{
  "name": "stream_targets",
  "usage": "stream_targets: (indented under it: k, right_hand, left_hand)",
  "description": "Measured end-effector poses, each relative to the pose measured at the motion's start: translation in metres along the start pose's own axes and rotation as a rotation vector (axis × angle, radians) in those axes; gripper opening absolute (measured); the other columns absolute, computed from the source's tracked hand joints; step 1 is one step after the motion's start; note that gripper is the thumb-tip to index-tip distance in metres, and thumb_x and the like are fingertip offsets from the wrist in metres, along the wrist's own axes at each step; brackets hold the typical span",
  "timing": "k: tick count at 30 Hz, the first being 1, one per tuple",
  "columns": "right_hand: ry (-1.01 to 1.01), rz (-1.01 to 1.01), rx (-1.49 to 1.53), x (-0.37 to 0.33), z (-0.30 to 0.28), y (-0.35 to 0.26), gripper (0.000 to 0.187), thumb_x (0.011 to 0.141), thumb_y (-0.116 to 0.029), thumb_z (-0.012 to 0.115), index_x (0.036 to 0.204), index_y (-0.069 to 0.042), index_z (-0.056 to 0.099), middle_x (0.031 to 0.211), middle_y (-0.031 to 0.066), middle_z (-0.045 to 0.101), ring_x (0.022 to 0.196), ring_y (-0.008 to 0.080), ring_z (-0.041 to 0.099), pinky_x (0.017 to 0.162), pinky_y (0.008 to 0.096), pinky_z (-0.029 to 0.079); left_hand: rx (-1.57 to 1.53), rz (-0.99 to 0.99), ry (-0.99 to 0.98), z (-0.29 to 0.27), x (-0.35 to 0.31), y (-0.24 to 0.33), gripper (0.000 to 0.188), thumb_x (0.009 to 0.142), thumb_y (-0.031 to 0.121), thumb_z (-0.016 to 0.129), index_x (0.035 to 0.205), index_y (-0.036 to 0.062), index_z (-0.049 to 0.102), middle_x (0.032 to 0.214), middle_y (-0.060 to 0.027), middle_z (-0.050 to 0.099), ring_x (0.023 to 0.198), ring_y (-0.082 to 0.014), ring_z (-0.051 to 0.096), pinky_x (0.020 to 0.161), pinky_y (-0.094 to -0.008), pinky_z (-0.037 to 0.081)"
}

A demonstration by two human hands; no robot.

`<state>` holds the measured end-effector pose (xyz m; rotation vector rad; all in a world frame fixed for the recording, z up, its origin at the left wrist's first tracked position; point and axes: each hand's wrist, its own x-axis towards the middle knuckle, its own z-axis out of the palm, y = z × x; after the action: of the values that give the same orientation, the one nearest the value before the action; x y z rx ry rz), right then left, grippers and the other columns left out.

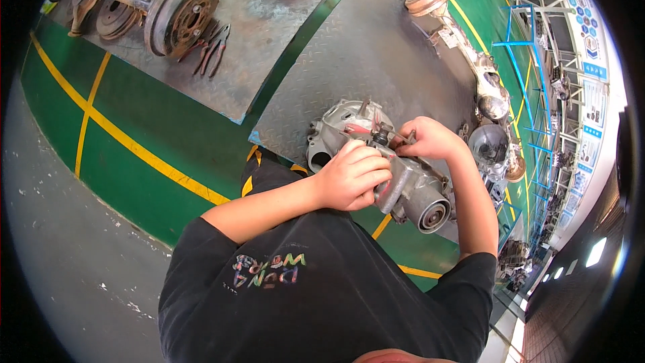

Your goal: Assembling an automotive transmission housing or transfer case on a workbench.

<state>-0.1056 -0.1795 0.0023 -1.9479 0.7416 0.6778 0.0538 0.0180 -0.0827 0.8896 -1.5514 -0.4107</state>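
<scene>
Closest in, the left hand (356, 175) lies curled against the grey gearbox (410, 185), hiding part of its casing; whether it grips anything I cannot tell. The right hand (430, 138) bends its fingers narrowly at the gearbox's top, what lies between them hidden. The gearbox sits at the near edge of the metal bench (363, 33). Rightward, a round housing (488, 144) and a long axle (480, 70) crowd that side. Farther off, pliers (218, 47) lie beside a rusty drum (185, 17) on another bench (259, 60); blue racks (508, 44) stand beyond.
</scene>
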Motion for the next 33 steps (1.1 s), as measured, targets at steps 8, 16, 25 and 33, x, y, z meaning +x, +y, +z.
stream_targets:
  k: [8, 16, 25, 33]
  right_hand:
    - [0.143, 0.165, 0.414, -0.011, 0.027, 0.015, 0.019, 0.086, -0.007, 0.075, 0.102, 0.002, 0.076, 0.087, 0.0052, 0.076, 0.079, 0.0098, 0.066, 0.075, 0.0291, 0.053]
    - [0.027, 0.096, 0.178, 0.001, 0.01, 0.012, 0.017, 0.086, -0.005, 0.074, 0.102, 0.001, 0.075, 0.084, 0.0063, 0.075, 0.08, 0.0104, 0.066, 0.078, 0.03, 0.054]
    - [0.181, 0.079, 0.243, -0.008, 0.019, 0.007, 0.018, 0.084, -0.01, 0.076, 0.099, 0.0, 0.075, 0.088, 0.0086, 0.075, 0.081, 0.0119, 0.066, 0.078, 0.0307, 0.054]
    - [-0.023, 0.055, -0.05, 0.009, 0.001, 0.002, 0.023, 0.077, -0.011, 0.077, 0.098, -0.002, 0.076, 0.084, 0.0089, 0.074, 0.078, 0.0131, 0.066, 0.076, 0.0312, 0.053]
  left_hand:
    - [-0.016, 0.0, -0.008, -0.002, -0.002, -0.001, 0.042, 0.067, 0.011, 0.065, 0.109, 0.0054, 0.066, 0.111, -0.0094, 0.065, 0.102, -0.0306, 0.061, 0.094, -0.048, 0.044]
    - [-0.017, 0.001, -0.018, 0.0, -0.001, -0.002, 0.042, 0.066, 0.009, 0.063, 0.108, 0.0056, 0.065, 0.11, -0.0093, 0.065, 0.102, -0.0307, 0.061, 0.092, -0.0476, 0.044]
    - [0.0, -0.002, -0.024, -0.001, -0.001, -0.001, 0.043, 0.068, 0.008, 0.062, 0.11, 0.0051, 0.065, 0.112, -0.0091, 0.066, 0.105, -0.0309, 0.061, 0.092, -0.0472, 0.044]
    - [0.021, -0.001, -0.003, -0.003, 0.003, 0.001, 0.041, 0.065, 0.006, 0.065, 0.105, 0.0054, 0.066, 0.11, -0.0074, 0.066, 0.104, -0.0282, 0.061, 0.089, -0.0452, 0.044]
